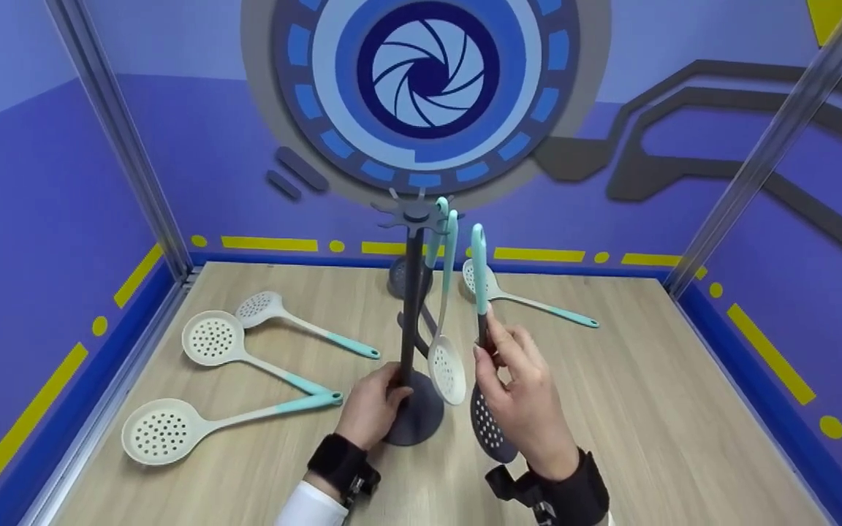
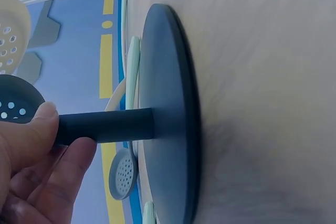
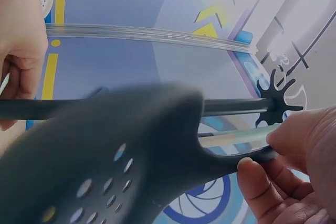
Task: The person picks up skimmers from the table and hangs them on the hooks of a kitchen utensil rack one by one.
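My left hand (image 1: 371, 409) grips the dark pole (image 1: 414, 307) of a utensil stand low down, just above its round base (image 1: 421, 427). The right hand (image 1: 527, 398) pinches a dark skimmer (image 1: 492, 432) by its shaft, between thumb and fingers. This skimmer is upright beside the stand, perforated head down and mint handle end up. From the stand's hooked top (image 1: 415, 213) hangs a cream skimmer (image 1: 447, 371) with a mint handle. A second dark skimmer (image 2: 18, 98) hangs next to it, its head largely behind the pole in the head view.
Cream skimmers with mint handles lie on the wooden table: a near one (image 1: 160, 432), a middle one (image 1: 213, 338) and a farther one (image 1: 260, 308) at left, another (image 1: 547, 310) back right. A grey perforated head (image 1: 399, 277) shows behind the pole. Blue walls (image 1: 194, 161) enclose the table.
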`<state>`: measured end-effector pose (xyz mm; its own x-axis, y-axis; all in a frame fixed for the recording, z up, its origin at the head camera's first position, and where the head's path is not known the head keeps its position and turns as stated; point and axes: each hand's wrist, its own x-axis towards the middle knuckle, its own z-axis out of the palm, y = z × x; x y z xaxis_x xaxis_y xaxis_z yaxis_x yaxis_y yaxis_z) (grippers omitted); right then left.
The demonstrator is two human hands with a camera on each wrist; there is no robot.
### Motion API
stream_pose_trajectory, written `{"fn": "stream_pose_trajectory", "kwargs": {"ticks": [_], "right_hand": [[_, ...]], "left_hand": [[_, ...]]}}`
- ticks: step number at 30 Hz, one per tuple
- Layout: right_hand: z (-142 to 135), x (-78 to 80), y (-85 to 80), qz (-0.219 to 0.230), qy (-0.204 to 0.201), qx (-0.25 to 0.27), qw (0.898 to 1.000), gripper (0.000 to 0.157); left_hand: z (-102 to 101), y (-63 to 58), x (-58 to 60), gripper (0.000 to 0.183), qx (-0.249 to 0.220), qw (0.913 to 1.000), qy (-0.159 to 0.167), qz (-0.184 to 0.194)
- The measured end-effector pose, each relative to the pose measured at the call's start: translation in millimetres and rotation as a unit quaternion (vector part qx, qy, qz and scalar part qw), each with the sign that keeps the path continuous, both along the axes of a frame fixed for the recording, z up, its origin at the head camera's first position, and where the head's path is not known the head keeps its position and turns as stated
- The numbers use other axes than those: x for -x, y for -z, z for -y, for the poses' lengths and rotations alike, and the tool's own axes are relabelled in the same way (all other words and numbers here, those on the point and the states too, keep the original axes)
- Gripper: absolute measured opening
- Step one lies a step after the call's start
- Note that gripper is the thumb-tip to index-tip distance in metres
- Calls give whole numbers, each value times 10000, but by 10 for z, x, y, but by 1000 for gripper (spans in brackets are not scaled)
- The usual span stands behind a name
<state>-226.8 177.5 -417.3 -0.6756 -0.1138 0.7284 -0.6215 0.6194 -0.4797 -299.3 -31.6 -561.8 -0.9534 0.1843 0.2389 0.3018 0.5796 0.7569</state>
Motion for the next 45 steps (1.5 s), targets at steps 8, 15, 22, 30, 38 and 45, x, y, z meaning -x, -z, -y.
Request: {"fn": "stream_pose_trajectory", "kwargs": {"ticks": [8, 15, 22, 30, 38, 45], "right_hand": [[-3, 21, 6, -215, -76, 66, 9997, 61], [0, 14, -20, -246, -75, 182, 9995, 59], [8, 13, -12, -340, -180, 198, 9991, 59], [-8, 16, -14, -363, -179, 269, 9988, 58], [-17, 42, -11, -563, -129, 335, 9978, 57], [-33, 47, -18, -410, -29, 448, 9981, 54]], "left_hand": [[-9, 21, -3, 28, 101, 9997, -84, -203], [-19, 31, 13, 29, 102, 9995, -91, -277], [-28, 37, 3, 29, 41, 9993, -83, -363], [-52, 26, -24, 28, 24, 9995, -45, -307], [-96, 13, -40, 27, 36, 9997, -135, -202], [-119, 5, -52, 27, 26, 9995, -167, -281]]}}
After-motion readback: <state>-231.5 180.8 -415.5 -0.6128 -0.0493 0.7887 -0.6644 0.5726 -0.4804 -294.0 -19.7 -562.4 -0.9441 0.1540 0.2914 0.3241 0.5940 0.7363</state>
